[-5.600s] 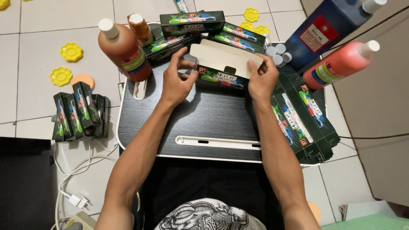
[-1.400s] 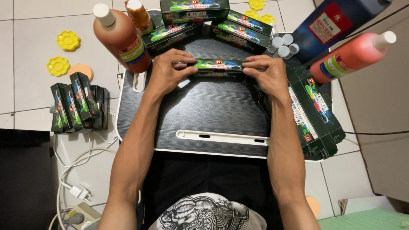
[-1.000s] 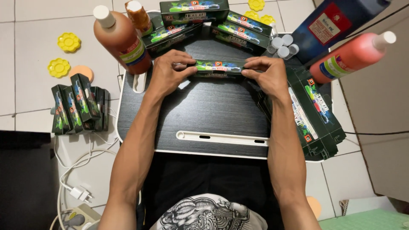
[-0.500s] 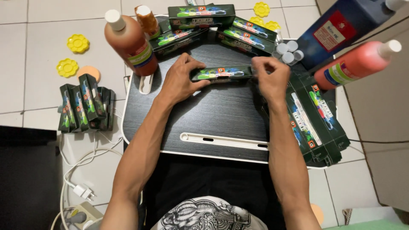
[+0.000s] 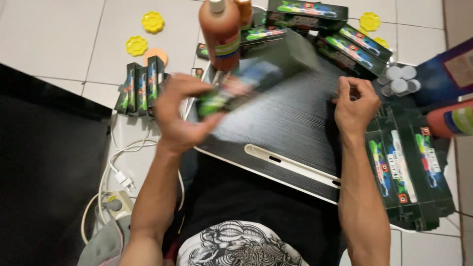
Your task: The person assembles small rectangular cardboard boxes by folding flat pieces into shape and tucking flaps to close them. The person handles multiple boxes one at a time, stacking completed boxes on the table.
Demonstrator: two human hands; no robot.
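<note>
A person seated on a tiled floor works over a low black tabletop [image 5: 295, 123], seen from above. The left hand [image 5: 180, 116] has its fingers [image 5: 185, 83] closed around a long dark green box [image 5: 246, 81], which is blurred and slants from the hand up across the tabletop's near-left corner toward its middle. The right hand [image 5: 355, 102] hovers at the tabletop's right edge with its fingers [image 5: 357, 84] loosely curled inward and nothing in them.

At the tabletop's far-left corner stands a brown-orange bottle [image 5: 220, 32] with a white cap. Behind the tabletop's far edge lie more green boxes [image 5: 335, 34], stacked at angles. To the tabletop's right, flattened box sleeves [image 5: 406, 170] are spread on the floor, with a cluster of white caps [image 5: 399, 81] just beyond them and a pink-orange bottle [image 5: 451, 123] lying at the frame's edge. To the tabletop's left, a row of upright boxes [image 5: 140, 88] stands on the floor, with yellow flower-shaped discs [image 5: 145, 32] farther out. A white cable [image 5: 120, 162] and plug trail across the floor near the tabletop's near-left corner.
</note>
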